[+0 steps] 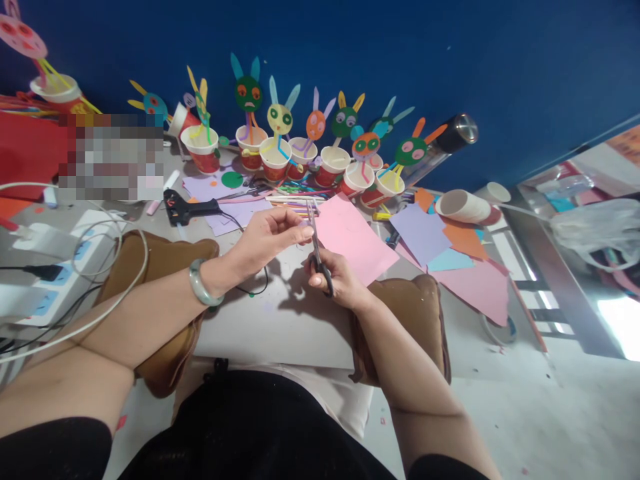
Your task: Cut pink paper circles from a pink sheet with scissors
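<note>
My right hand [340,279] is closed around the dark handles of a pair of scissors [316,248], whose blades point up and away from me. Just left of the blades, my left hand [273,240] is in a pinch, thumb against fingers; a hint of purple shows there, too small to make out. Both hands are above the grey tabletop [280,330]. Behind the scissors lies a pink paper sheet [353,237]. A black glue gun [193,208] rests on the table beyond my left wrist.
Several paper cups [275,160] with paper rabbit heads on coloured stems line the blue wall. Purple paper [420,230] and other sheets lie to the right. A power strip [65,267] with cables is at left. Brown cushions [407,320] lie under my forearms. A bottle [457,133] leans behind.
</note>
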Demonstrator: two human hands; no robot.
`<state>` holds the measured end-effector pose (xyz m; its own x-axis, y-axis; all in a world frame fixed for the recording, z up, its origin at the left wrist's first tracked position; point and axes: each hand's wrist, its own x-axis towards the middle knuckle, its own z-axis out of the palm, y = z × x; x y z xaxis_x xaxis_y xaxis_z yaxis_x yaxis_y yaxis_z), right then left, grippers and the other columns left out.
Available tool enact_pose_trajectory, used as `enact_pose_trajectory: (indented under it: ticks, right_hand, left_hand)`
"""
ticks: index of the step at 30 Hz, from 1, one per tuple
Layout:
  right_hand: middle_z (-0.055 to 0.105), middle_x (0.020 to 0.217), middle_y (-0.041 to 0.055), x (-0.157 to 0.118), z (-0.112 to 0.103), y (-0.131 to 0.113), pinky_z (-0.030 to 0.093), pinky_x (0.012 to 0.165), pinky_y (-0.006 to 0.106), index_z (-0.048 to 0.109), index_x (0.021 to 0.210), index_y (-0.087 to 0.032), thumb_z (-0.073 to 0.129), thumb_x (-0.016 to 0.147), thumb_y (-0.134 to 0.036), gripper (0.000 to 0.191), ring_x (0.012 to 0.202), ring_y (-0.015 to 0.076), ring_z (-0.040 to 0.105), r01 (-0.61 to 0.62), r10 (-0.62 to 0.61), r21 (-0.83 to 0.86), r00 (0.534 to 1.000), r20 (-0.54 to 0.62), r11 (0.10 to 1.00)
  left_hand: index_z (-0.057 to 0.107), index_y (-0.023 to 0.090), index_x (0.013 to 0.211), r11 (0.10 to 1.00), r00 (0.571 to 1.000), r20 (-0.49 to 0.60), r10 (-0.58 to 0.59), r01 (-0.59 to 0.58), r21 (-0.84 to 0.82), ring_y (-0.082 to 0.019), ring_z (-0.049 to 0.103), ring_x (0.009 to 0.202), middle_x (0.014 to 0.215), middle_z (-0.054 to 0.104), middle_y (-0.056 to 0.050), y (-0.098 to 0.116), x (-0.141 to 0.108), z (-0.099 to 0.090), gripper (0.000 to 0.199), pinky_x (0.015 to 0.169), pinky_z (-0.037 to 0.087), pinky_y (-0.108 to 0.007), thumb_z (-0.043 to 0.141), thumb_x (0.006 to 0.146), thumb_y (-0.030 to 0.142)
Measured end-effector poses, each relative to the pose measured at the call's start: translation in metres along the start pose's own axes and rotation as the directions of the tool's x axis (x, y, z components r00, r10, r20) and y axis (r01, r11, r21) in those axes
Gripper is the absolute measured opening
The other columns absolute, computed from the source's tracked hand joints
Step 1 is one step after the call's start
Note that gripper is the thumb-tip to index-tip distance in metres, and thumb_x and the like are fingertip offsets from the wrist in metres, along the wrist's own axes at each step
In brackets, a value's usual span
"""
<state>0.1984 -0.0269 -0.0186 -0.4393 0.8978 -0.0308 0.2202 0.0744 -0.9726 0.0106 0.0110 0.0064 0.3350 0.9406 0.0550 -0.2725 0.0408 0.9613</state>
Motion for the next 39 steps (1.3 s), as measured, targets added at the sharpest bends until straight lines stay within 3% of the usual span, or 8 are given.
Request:
enact_pose_trajectory:
  ticks: [9,39]
  right_hand:
    - [0.051,0.062,-0.0021,-0.0002,-0.0007,-0.0006,0.034,0.054,0.025,0.055,0.070,-0.017,0.070,0.064,-0.081,0.067,0.057,0.0105,0.042,-0.003,0.003,-0.026,1.000,-0.006,1.000]
    - [0.053,0.061,-0.0019,-0.0001,-0.0010,-0.0006,0.033,0.053,0.025,0.053,0.067,-0.017,0.074,0.061,-0.079,0.066,0.056,0.0102,0.042,-0.048,0.048,0.000,0.999,-0.007,0.999]
  left_hand:
    - [0.061,0.015,0.068,1.000,0.999,-0.028,-0.018,0.019,0.016,-0.011,0.062,0.064,0.066,0.067,0.000,0.0044,-0.0006,0.0026,0.018,0.066,0.051,-0.025,0.076,0.072,0.024]
    - [0.057,0.017,0.068,0.998,0.998,-0.037,0.041,-0.039,0.050,-0.010,0.058,0.062,0.064,0.063,0.001,0.0032,0.0011,-0.0006,0.019,0.062,0.047,-0.024,0.074,0.071,0.024]
